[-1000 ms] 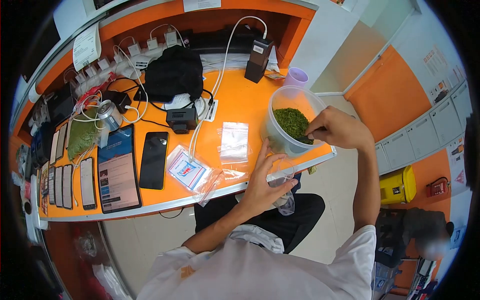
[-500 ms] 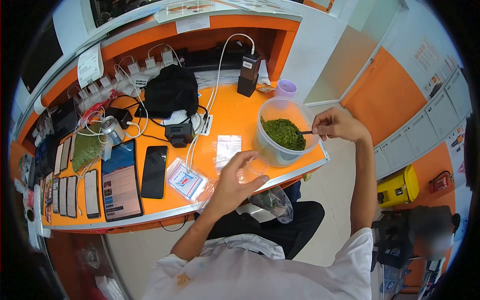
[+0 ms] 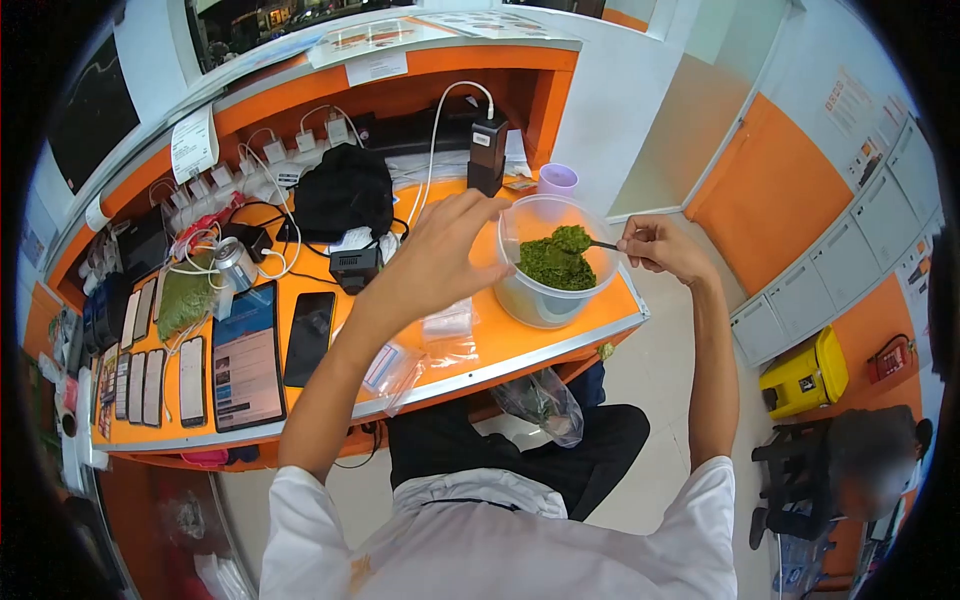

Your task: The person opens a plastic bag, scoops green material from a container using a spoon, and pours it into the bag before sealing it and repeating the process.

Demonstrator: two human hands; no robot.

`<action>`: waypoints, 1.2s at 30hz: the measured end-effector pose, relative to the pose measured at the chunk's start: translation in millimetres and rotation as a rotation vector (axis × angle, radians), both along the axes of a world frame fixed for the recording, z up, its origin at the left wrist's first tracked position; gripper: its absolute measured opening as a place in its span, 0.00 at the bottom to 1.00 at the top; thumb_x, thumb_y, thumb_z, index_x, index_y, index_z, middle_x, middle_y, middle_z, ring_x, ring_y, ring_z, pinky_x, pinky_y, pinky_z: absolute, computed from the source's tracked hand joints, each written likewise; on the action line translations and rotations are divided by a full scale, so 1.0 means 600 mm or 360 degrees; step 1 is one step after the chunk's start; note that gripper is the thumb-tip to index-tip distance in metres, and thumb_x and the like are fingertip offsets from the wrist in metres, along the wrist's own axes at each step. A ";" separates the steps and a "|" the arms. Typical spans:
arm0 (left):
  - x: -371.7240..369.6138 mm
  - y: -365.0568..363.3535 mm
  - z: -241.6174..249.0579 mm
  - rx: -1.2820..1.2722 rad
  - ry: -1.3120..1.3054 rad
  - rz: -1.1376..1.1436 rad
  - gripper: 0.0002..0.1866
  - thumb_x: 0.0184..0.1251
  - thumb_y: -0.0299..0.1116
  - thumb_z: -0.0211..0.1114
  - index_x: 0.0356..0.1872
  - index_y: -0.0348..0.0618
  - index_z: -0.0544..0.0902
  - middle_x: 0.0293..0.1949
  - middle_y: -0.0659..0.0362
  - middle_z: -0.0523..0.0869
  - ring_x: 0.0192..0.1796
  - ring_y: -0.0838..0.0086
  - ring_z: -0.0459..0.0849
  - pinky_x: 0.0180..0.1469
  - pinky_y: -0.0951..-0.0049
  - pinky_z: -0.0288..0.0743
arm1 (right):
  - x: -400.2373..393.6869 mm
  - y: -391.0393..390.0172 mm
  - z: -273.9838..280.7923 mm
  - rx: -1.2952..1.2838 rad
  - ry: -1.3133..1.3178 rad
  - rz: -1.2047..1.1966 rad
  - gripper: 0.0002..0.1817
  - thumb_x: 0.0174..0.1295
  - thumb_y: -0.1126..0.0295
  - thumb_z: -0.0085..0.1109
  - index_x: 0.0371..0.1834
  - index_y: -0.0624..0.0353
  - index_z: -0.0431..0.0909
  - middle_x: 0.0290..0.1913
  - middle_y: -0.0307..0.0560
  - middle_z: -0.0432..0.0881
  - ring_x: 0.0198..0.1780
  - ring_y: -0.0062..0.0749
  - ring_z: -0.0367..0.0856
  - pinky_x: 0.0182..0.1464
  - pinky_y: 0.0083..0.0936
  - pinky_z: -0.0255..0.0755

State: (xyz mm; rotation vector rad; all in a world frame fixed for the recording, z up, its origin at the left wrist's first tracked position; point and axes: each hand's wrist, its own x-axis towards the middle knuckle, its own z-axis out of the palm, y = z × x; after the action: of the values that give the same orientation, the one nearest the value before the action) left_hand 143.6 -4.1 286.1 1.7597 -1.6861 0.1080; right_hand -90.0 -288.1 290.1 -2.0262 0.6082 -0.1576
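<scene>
My right hand (image 3: 663,248) pinches the dark handle of a spoon (image 3: 603,245) beside the tub's right rim. A heap of finely chopped green leaves (image 3: 571,239) sits on its bowl, raised above the rest of the green mass (image 3: 550,268). That mass lies in a large clear plastic tub (image 3: 537,308) at the table's right end. My left hand (image 3: 445,245) is curved at the tub's left rim, thumb apart from the fingers, around a small clear plastic cup (image 3: 509,243). The cup barely shows against the tub, its outline mostly lost.
Behind the tub stand a purple cup (image 3: 558,180) and a dark box-shaped device (image 3: 487,158) with a white cable. Clear plastic bags (image 3: 450,335) lie near the front edge. Leftward are a phone (image 3: 310,338), a tablet (image 3: 248,355), a can (image 3: 235,263) and several more phones.
My left hand has risen from the table's front edge to the tub's left rim. The spoon has come up with a heap of green on it. The view has shifted slightly.
</scene>
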 end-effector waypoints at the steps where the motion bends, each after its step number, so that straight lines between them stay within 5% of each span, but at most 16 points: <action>1: 0.001 -0.013 0.011 0.0105 0.0036 -0.0028 0.37 0.59 0.41 0.79 0.70 0.43 0.78 0.61 0.50 0.81 0.66 0.53 0.78 0.72 0.55 0.70 | -0.003 -0.003 -0.003 0.0064 0.0010 0.0037 0.07 0.71 0.71 0.67 0.34 0.58 0.81 0.23 0.36 0.78 0.21 0.13 0.65 0.21 0.17 0.52; 14: 0.021 -0.151 0.011 0.0263 -0.0355 -0.0228 0.42 0.57 0.40 0.79 0.75 0.44 0.75 0.65 0.49 0.80 0.70 0.52 0.75 0.75 0.53 0.67 | -0.021 0.022 0.054 -0.0274 -0.0177 -0.0030 0.09 0.71 0.70 0.68 0.33 0.59 0.81 0.24 0.37 0.81 0.23 0.13 0.69 0.23 0.18 0.59; 26: 0.013 -0.201 -0.035 -0.0139 -0.0496 -0.0402 0.30 0.57 0.38 0.80 0.60 0.37 0.84 0.55 0.50 0.86 0.62 0.55 0.82 0.71 0.55 0.68 | 0.076 0.047 0.047 -0.0433 -0.0167 0.0179 0.05 0.68 0.74 0.66 0.36 0.65 0.82 0.27 0.40 0.84 0.26 0.18 0.76 0.28 0.21 0.69; 32: 0.002 -0.184 -0.004 -0.0158 -0.0363 -0.0337 0.36 0.55 0.40 0.80 0.65 0.38 0.79 0.54 0.47 0.86 0.62 0.52 0.82 0.68 0.54 0.72 | 0.074 0.061 0.053 -0.0958 -0.0348 0.0254 0.04 0.65 0.78 0.66 0.38 0.69 0.82 0.28 0.49 0.85 0.31 0.30 0.82 0.37 0.31 0.77; 34: 0.008 -0.185 0.016 -0.0021 -0.0359 -0.0312 0.42 0.54 0.44 0.81 0.69 0.38 0.75 0.55 0.44 0.86 0.62 0.50 0.83 0.66 0.54 0.75 | 0.064 0.080 0.068 -0.1081 -0.0234 0.0207 0.04 0.61 0.79 0.66 0.36 0.68 0.84 0.34 0.57 0.88 0.35 0.47 0.86 0.42 0.38 0.79; 36: 0.022 -0.202 0.019 0.0118 -0.0308 -0.0355 0.43 0.53 0.45 0.82 0.70 0.38 0.76 0.56 0.43 0.86 0.60 0.49 0.84 0.62 0.54 0.77 | 0.061 0.078 0.062 -0.1218 -0.0237 0.0234 0.04 0.62 0.78 0.66 0.38 0.67 0.84 0.35 0.57 0.87 0.36 0.47 0.85 0.42 0.38 0.79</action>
State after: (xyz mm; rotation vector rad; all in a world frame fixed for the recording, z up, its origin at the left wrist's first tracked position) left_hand 156.8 -125.5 297.2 1.6445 -2.0384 0.1196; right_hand -53.5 -241.6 327.3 -2.7501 0.3179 -0.5092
